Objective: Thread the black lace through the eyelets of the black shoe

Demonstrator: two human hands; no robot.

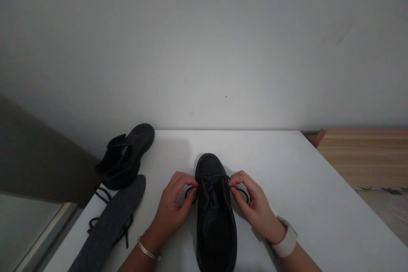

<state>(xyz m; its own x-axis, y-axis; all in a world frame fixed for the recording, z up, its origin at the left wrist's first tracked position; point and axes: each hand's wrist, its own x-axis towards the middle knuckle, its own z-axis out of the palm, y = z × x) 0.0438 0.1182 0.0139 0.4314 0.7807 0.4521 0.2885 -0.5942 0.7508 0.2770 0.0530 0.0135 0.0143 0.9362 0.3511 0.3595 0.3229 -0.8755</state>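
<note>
A black lace-up shoe (216,229) lies in front of me on the white table, its toe pointing away toward the wall. At the left side of its lacing, my left hand (178,197) pinches one end of a black shoelace (186,191) between thumb and fingers. My right hand (251,199) pinches the lace on the other side, with a length of it looping past the fingertips. The lace crosses over the front of the opening, and the tongue shows between the loose eyelet flaps.
At the left table edge rests a second black shoe (127,157). A grey insole (111,221) lies nearer me, over another loose black lace (126,233). The wall (223,51) rises behind the white table (270,148). A wooden surface (363,157) is off to the right.
</note>
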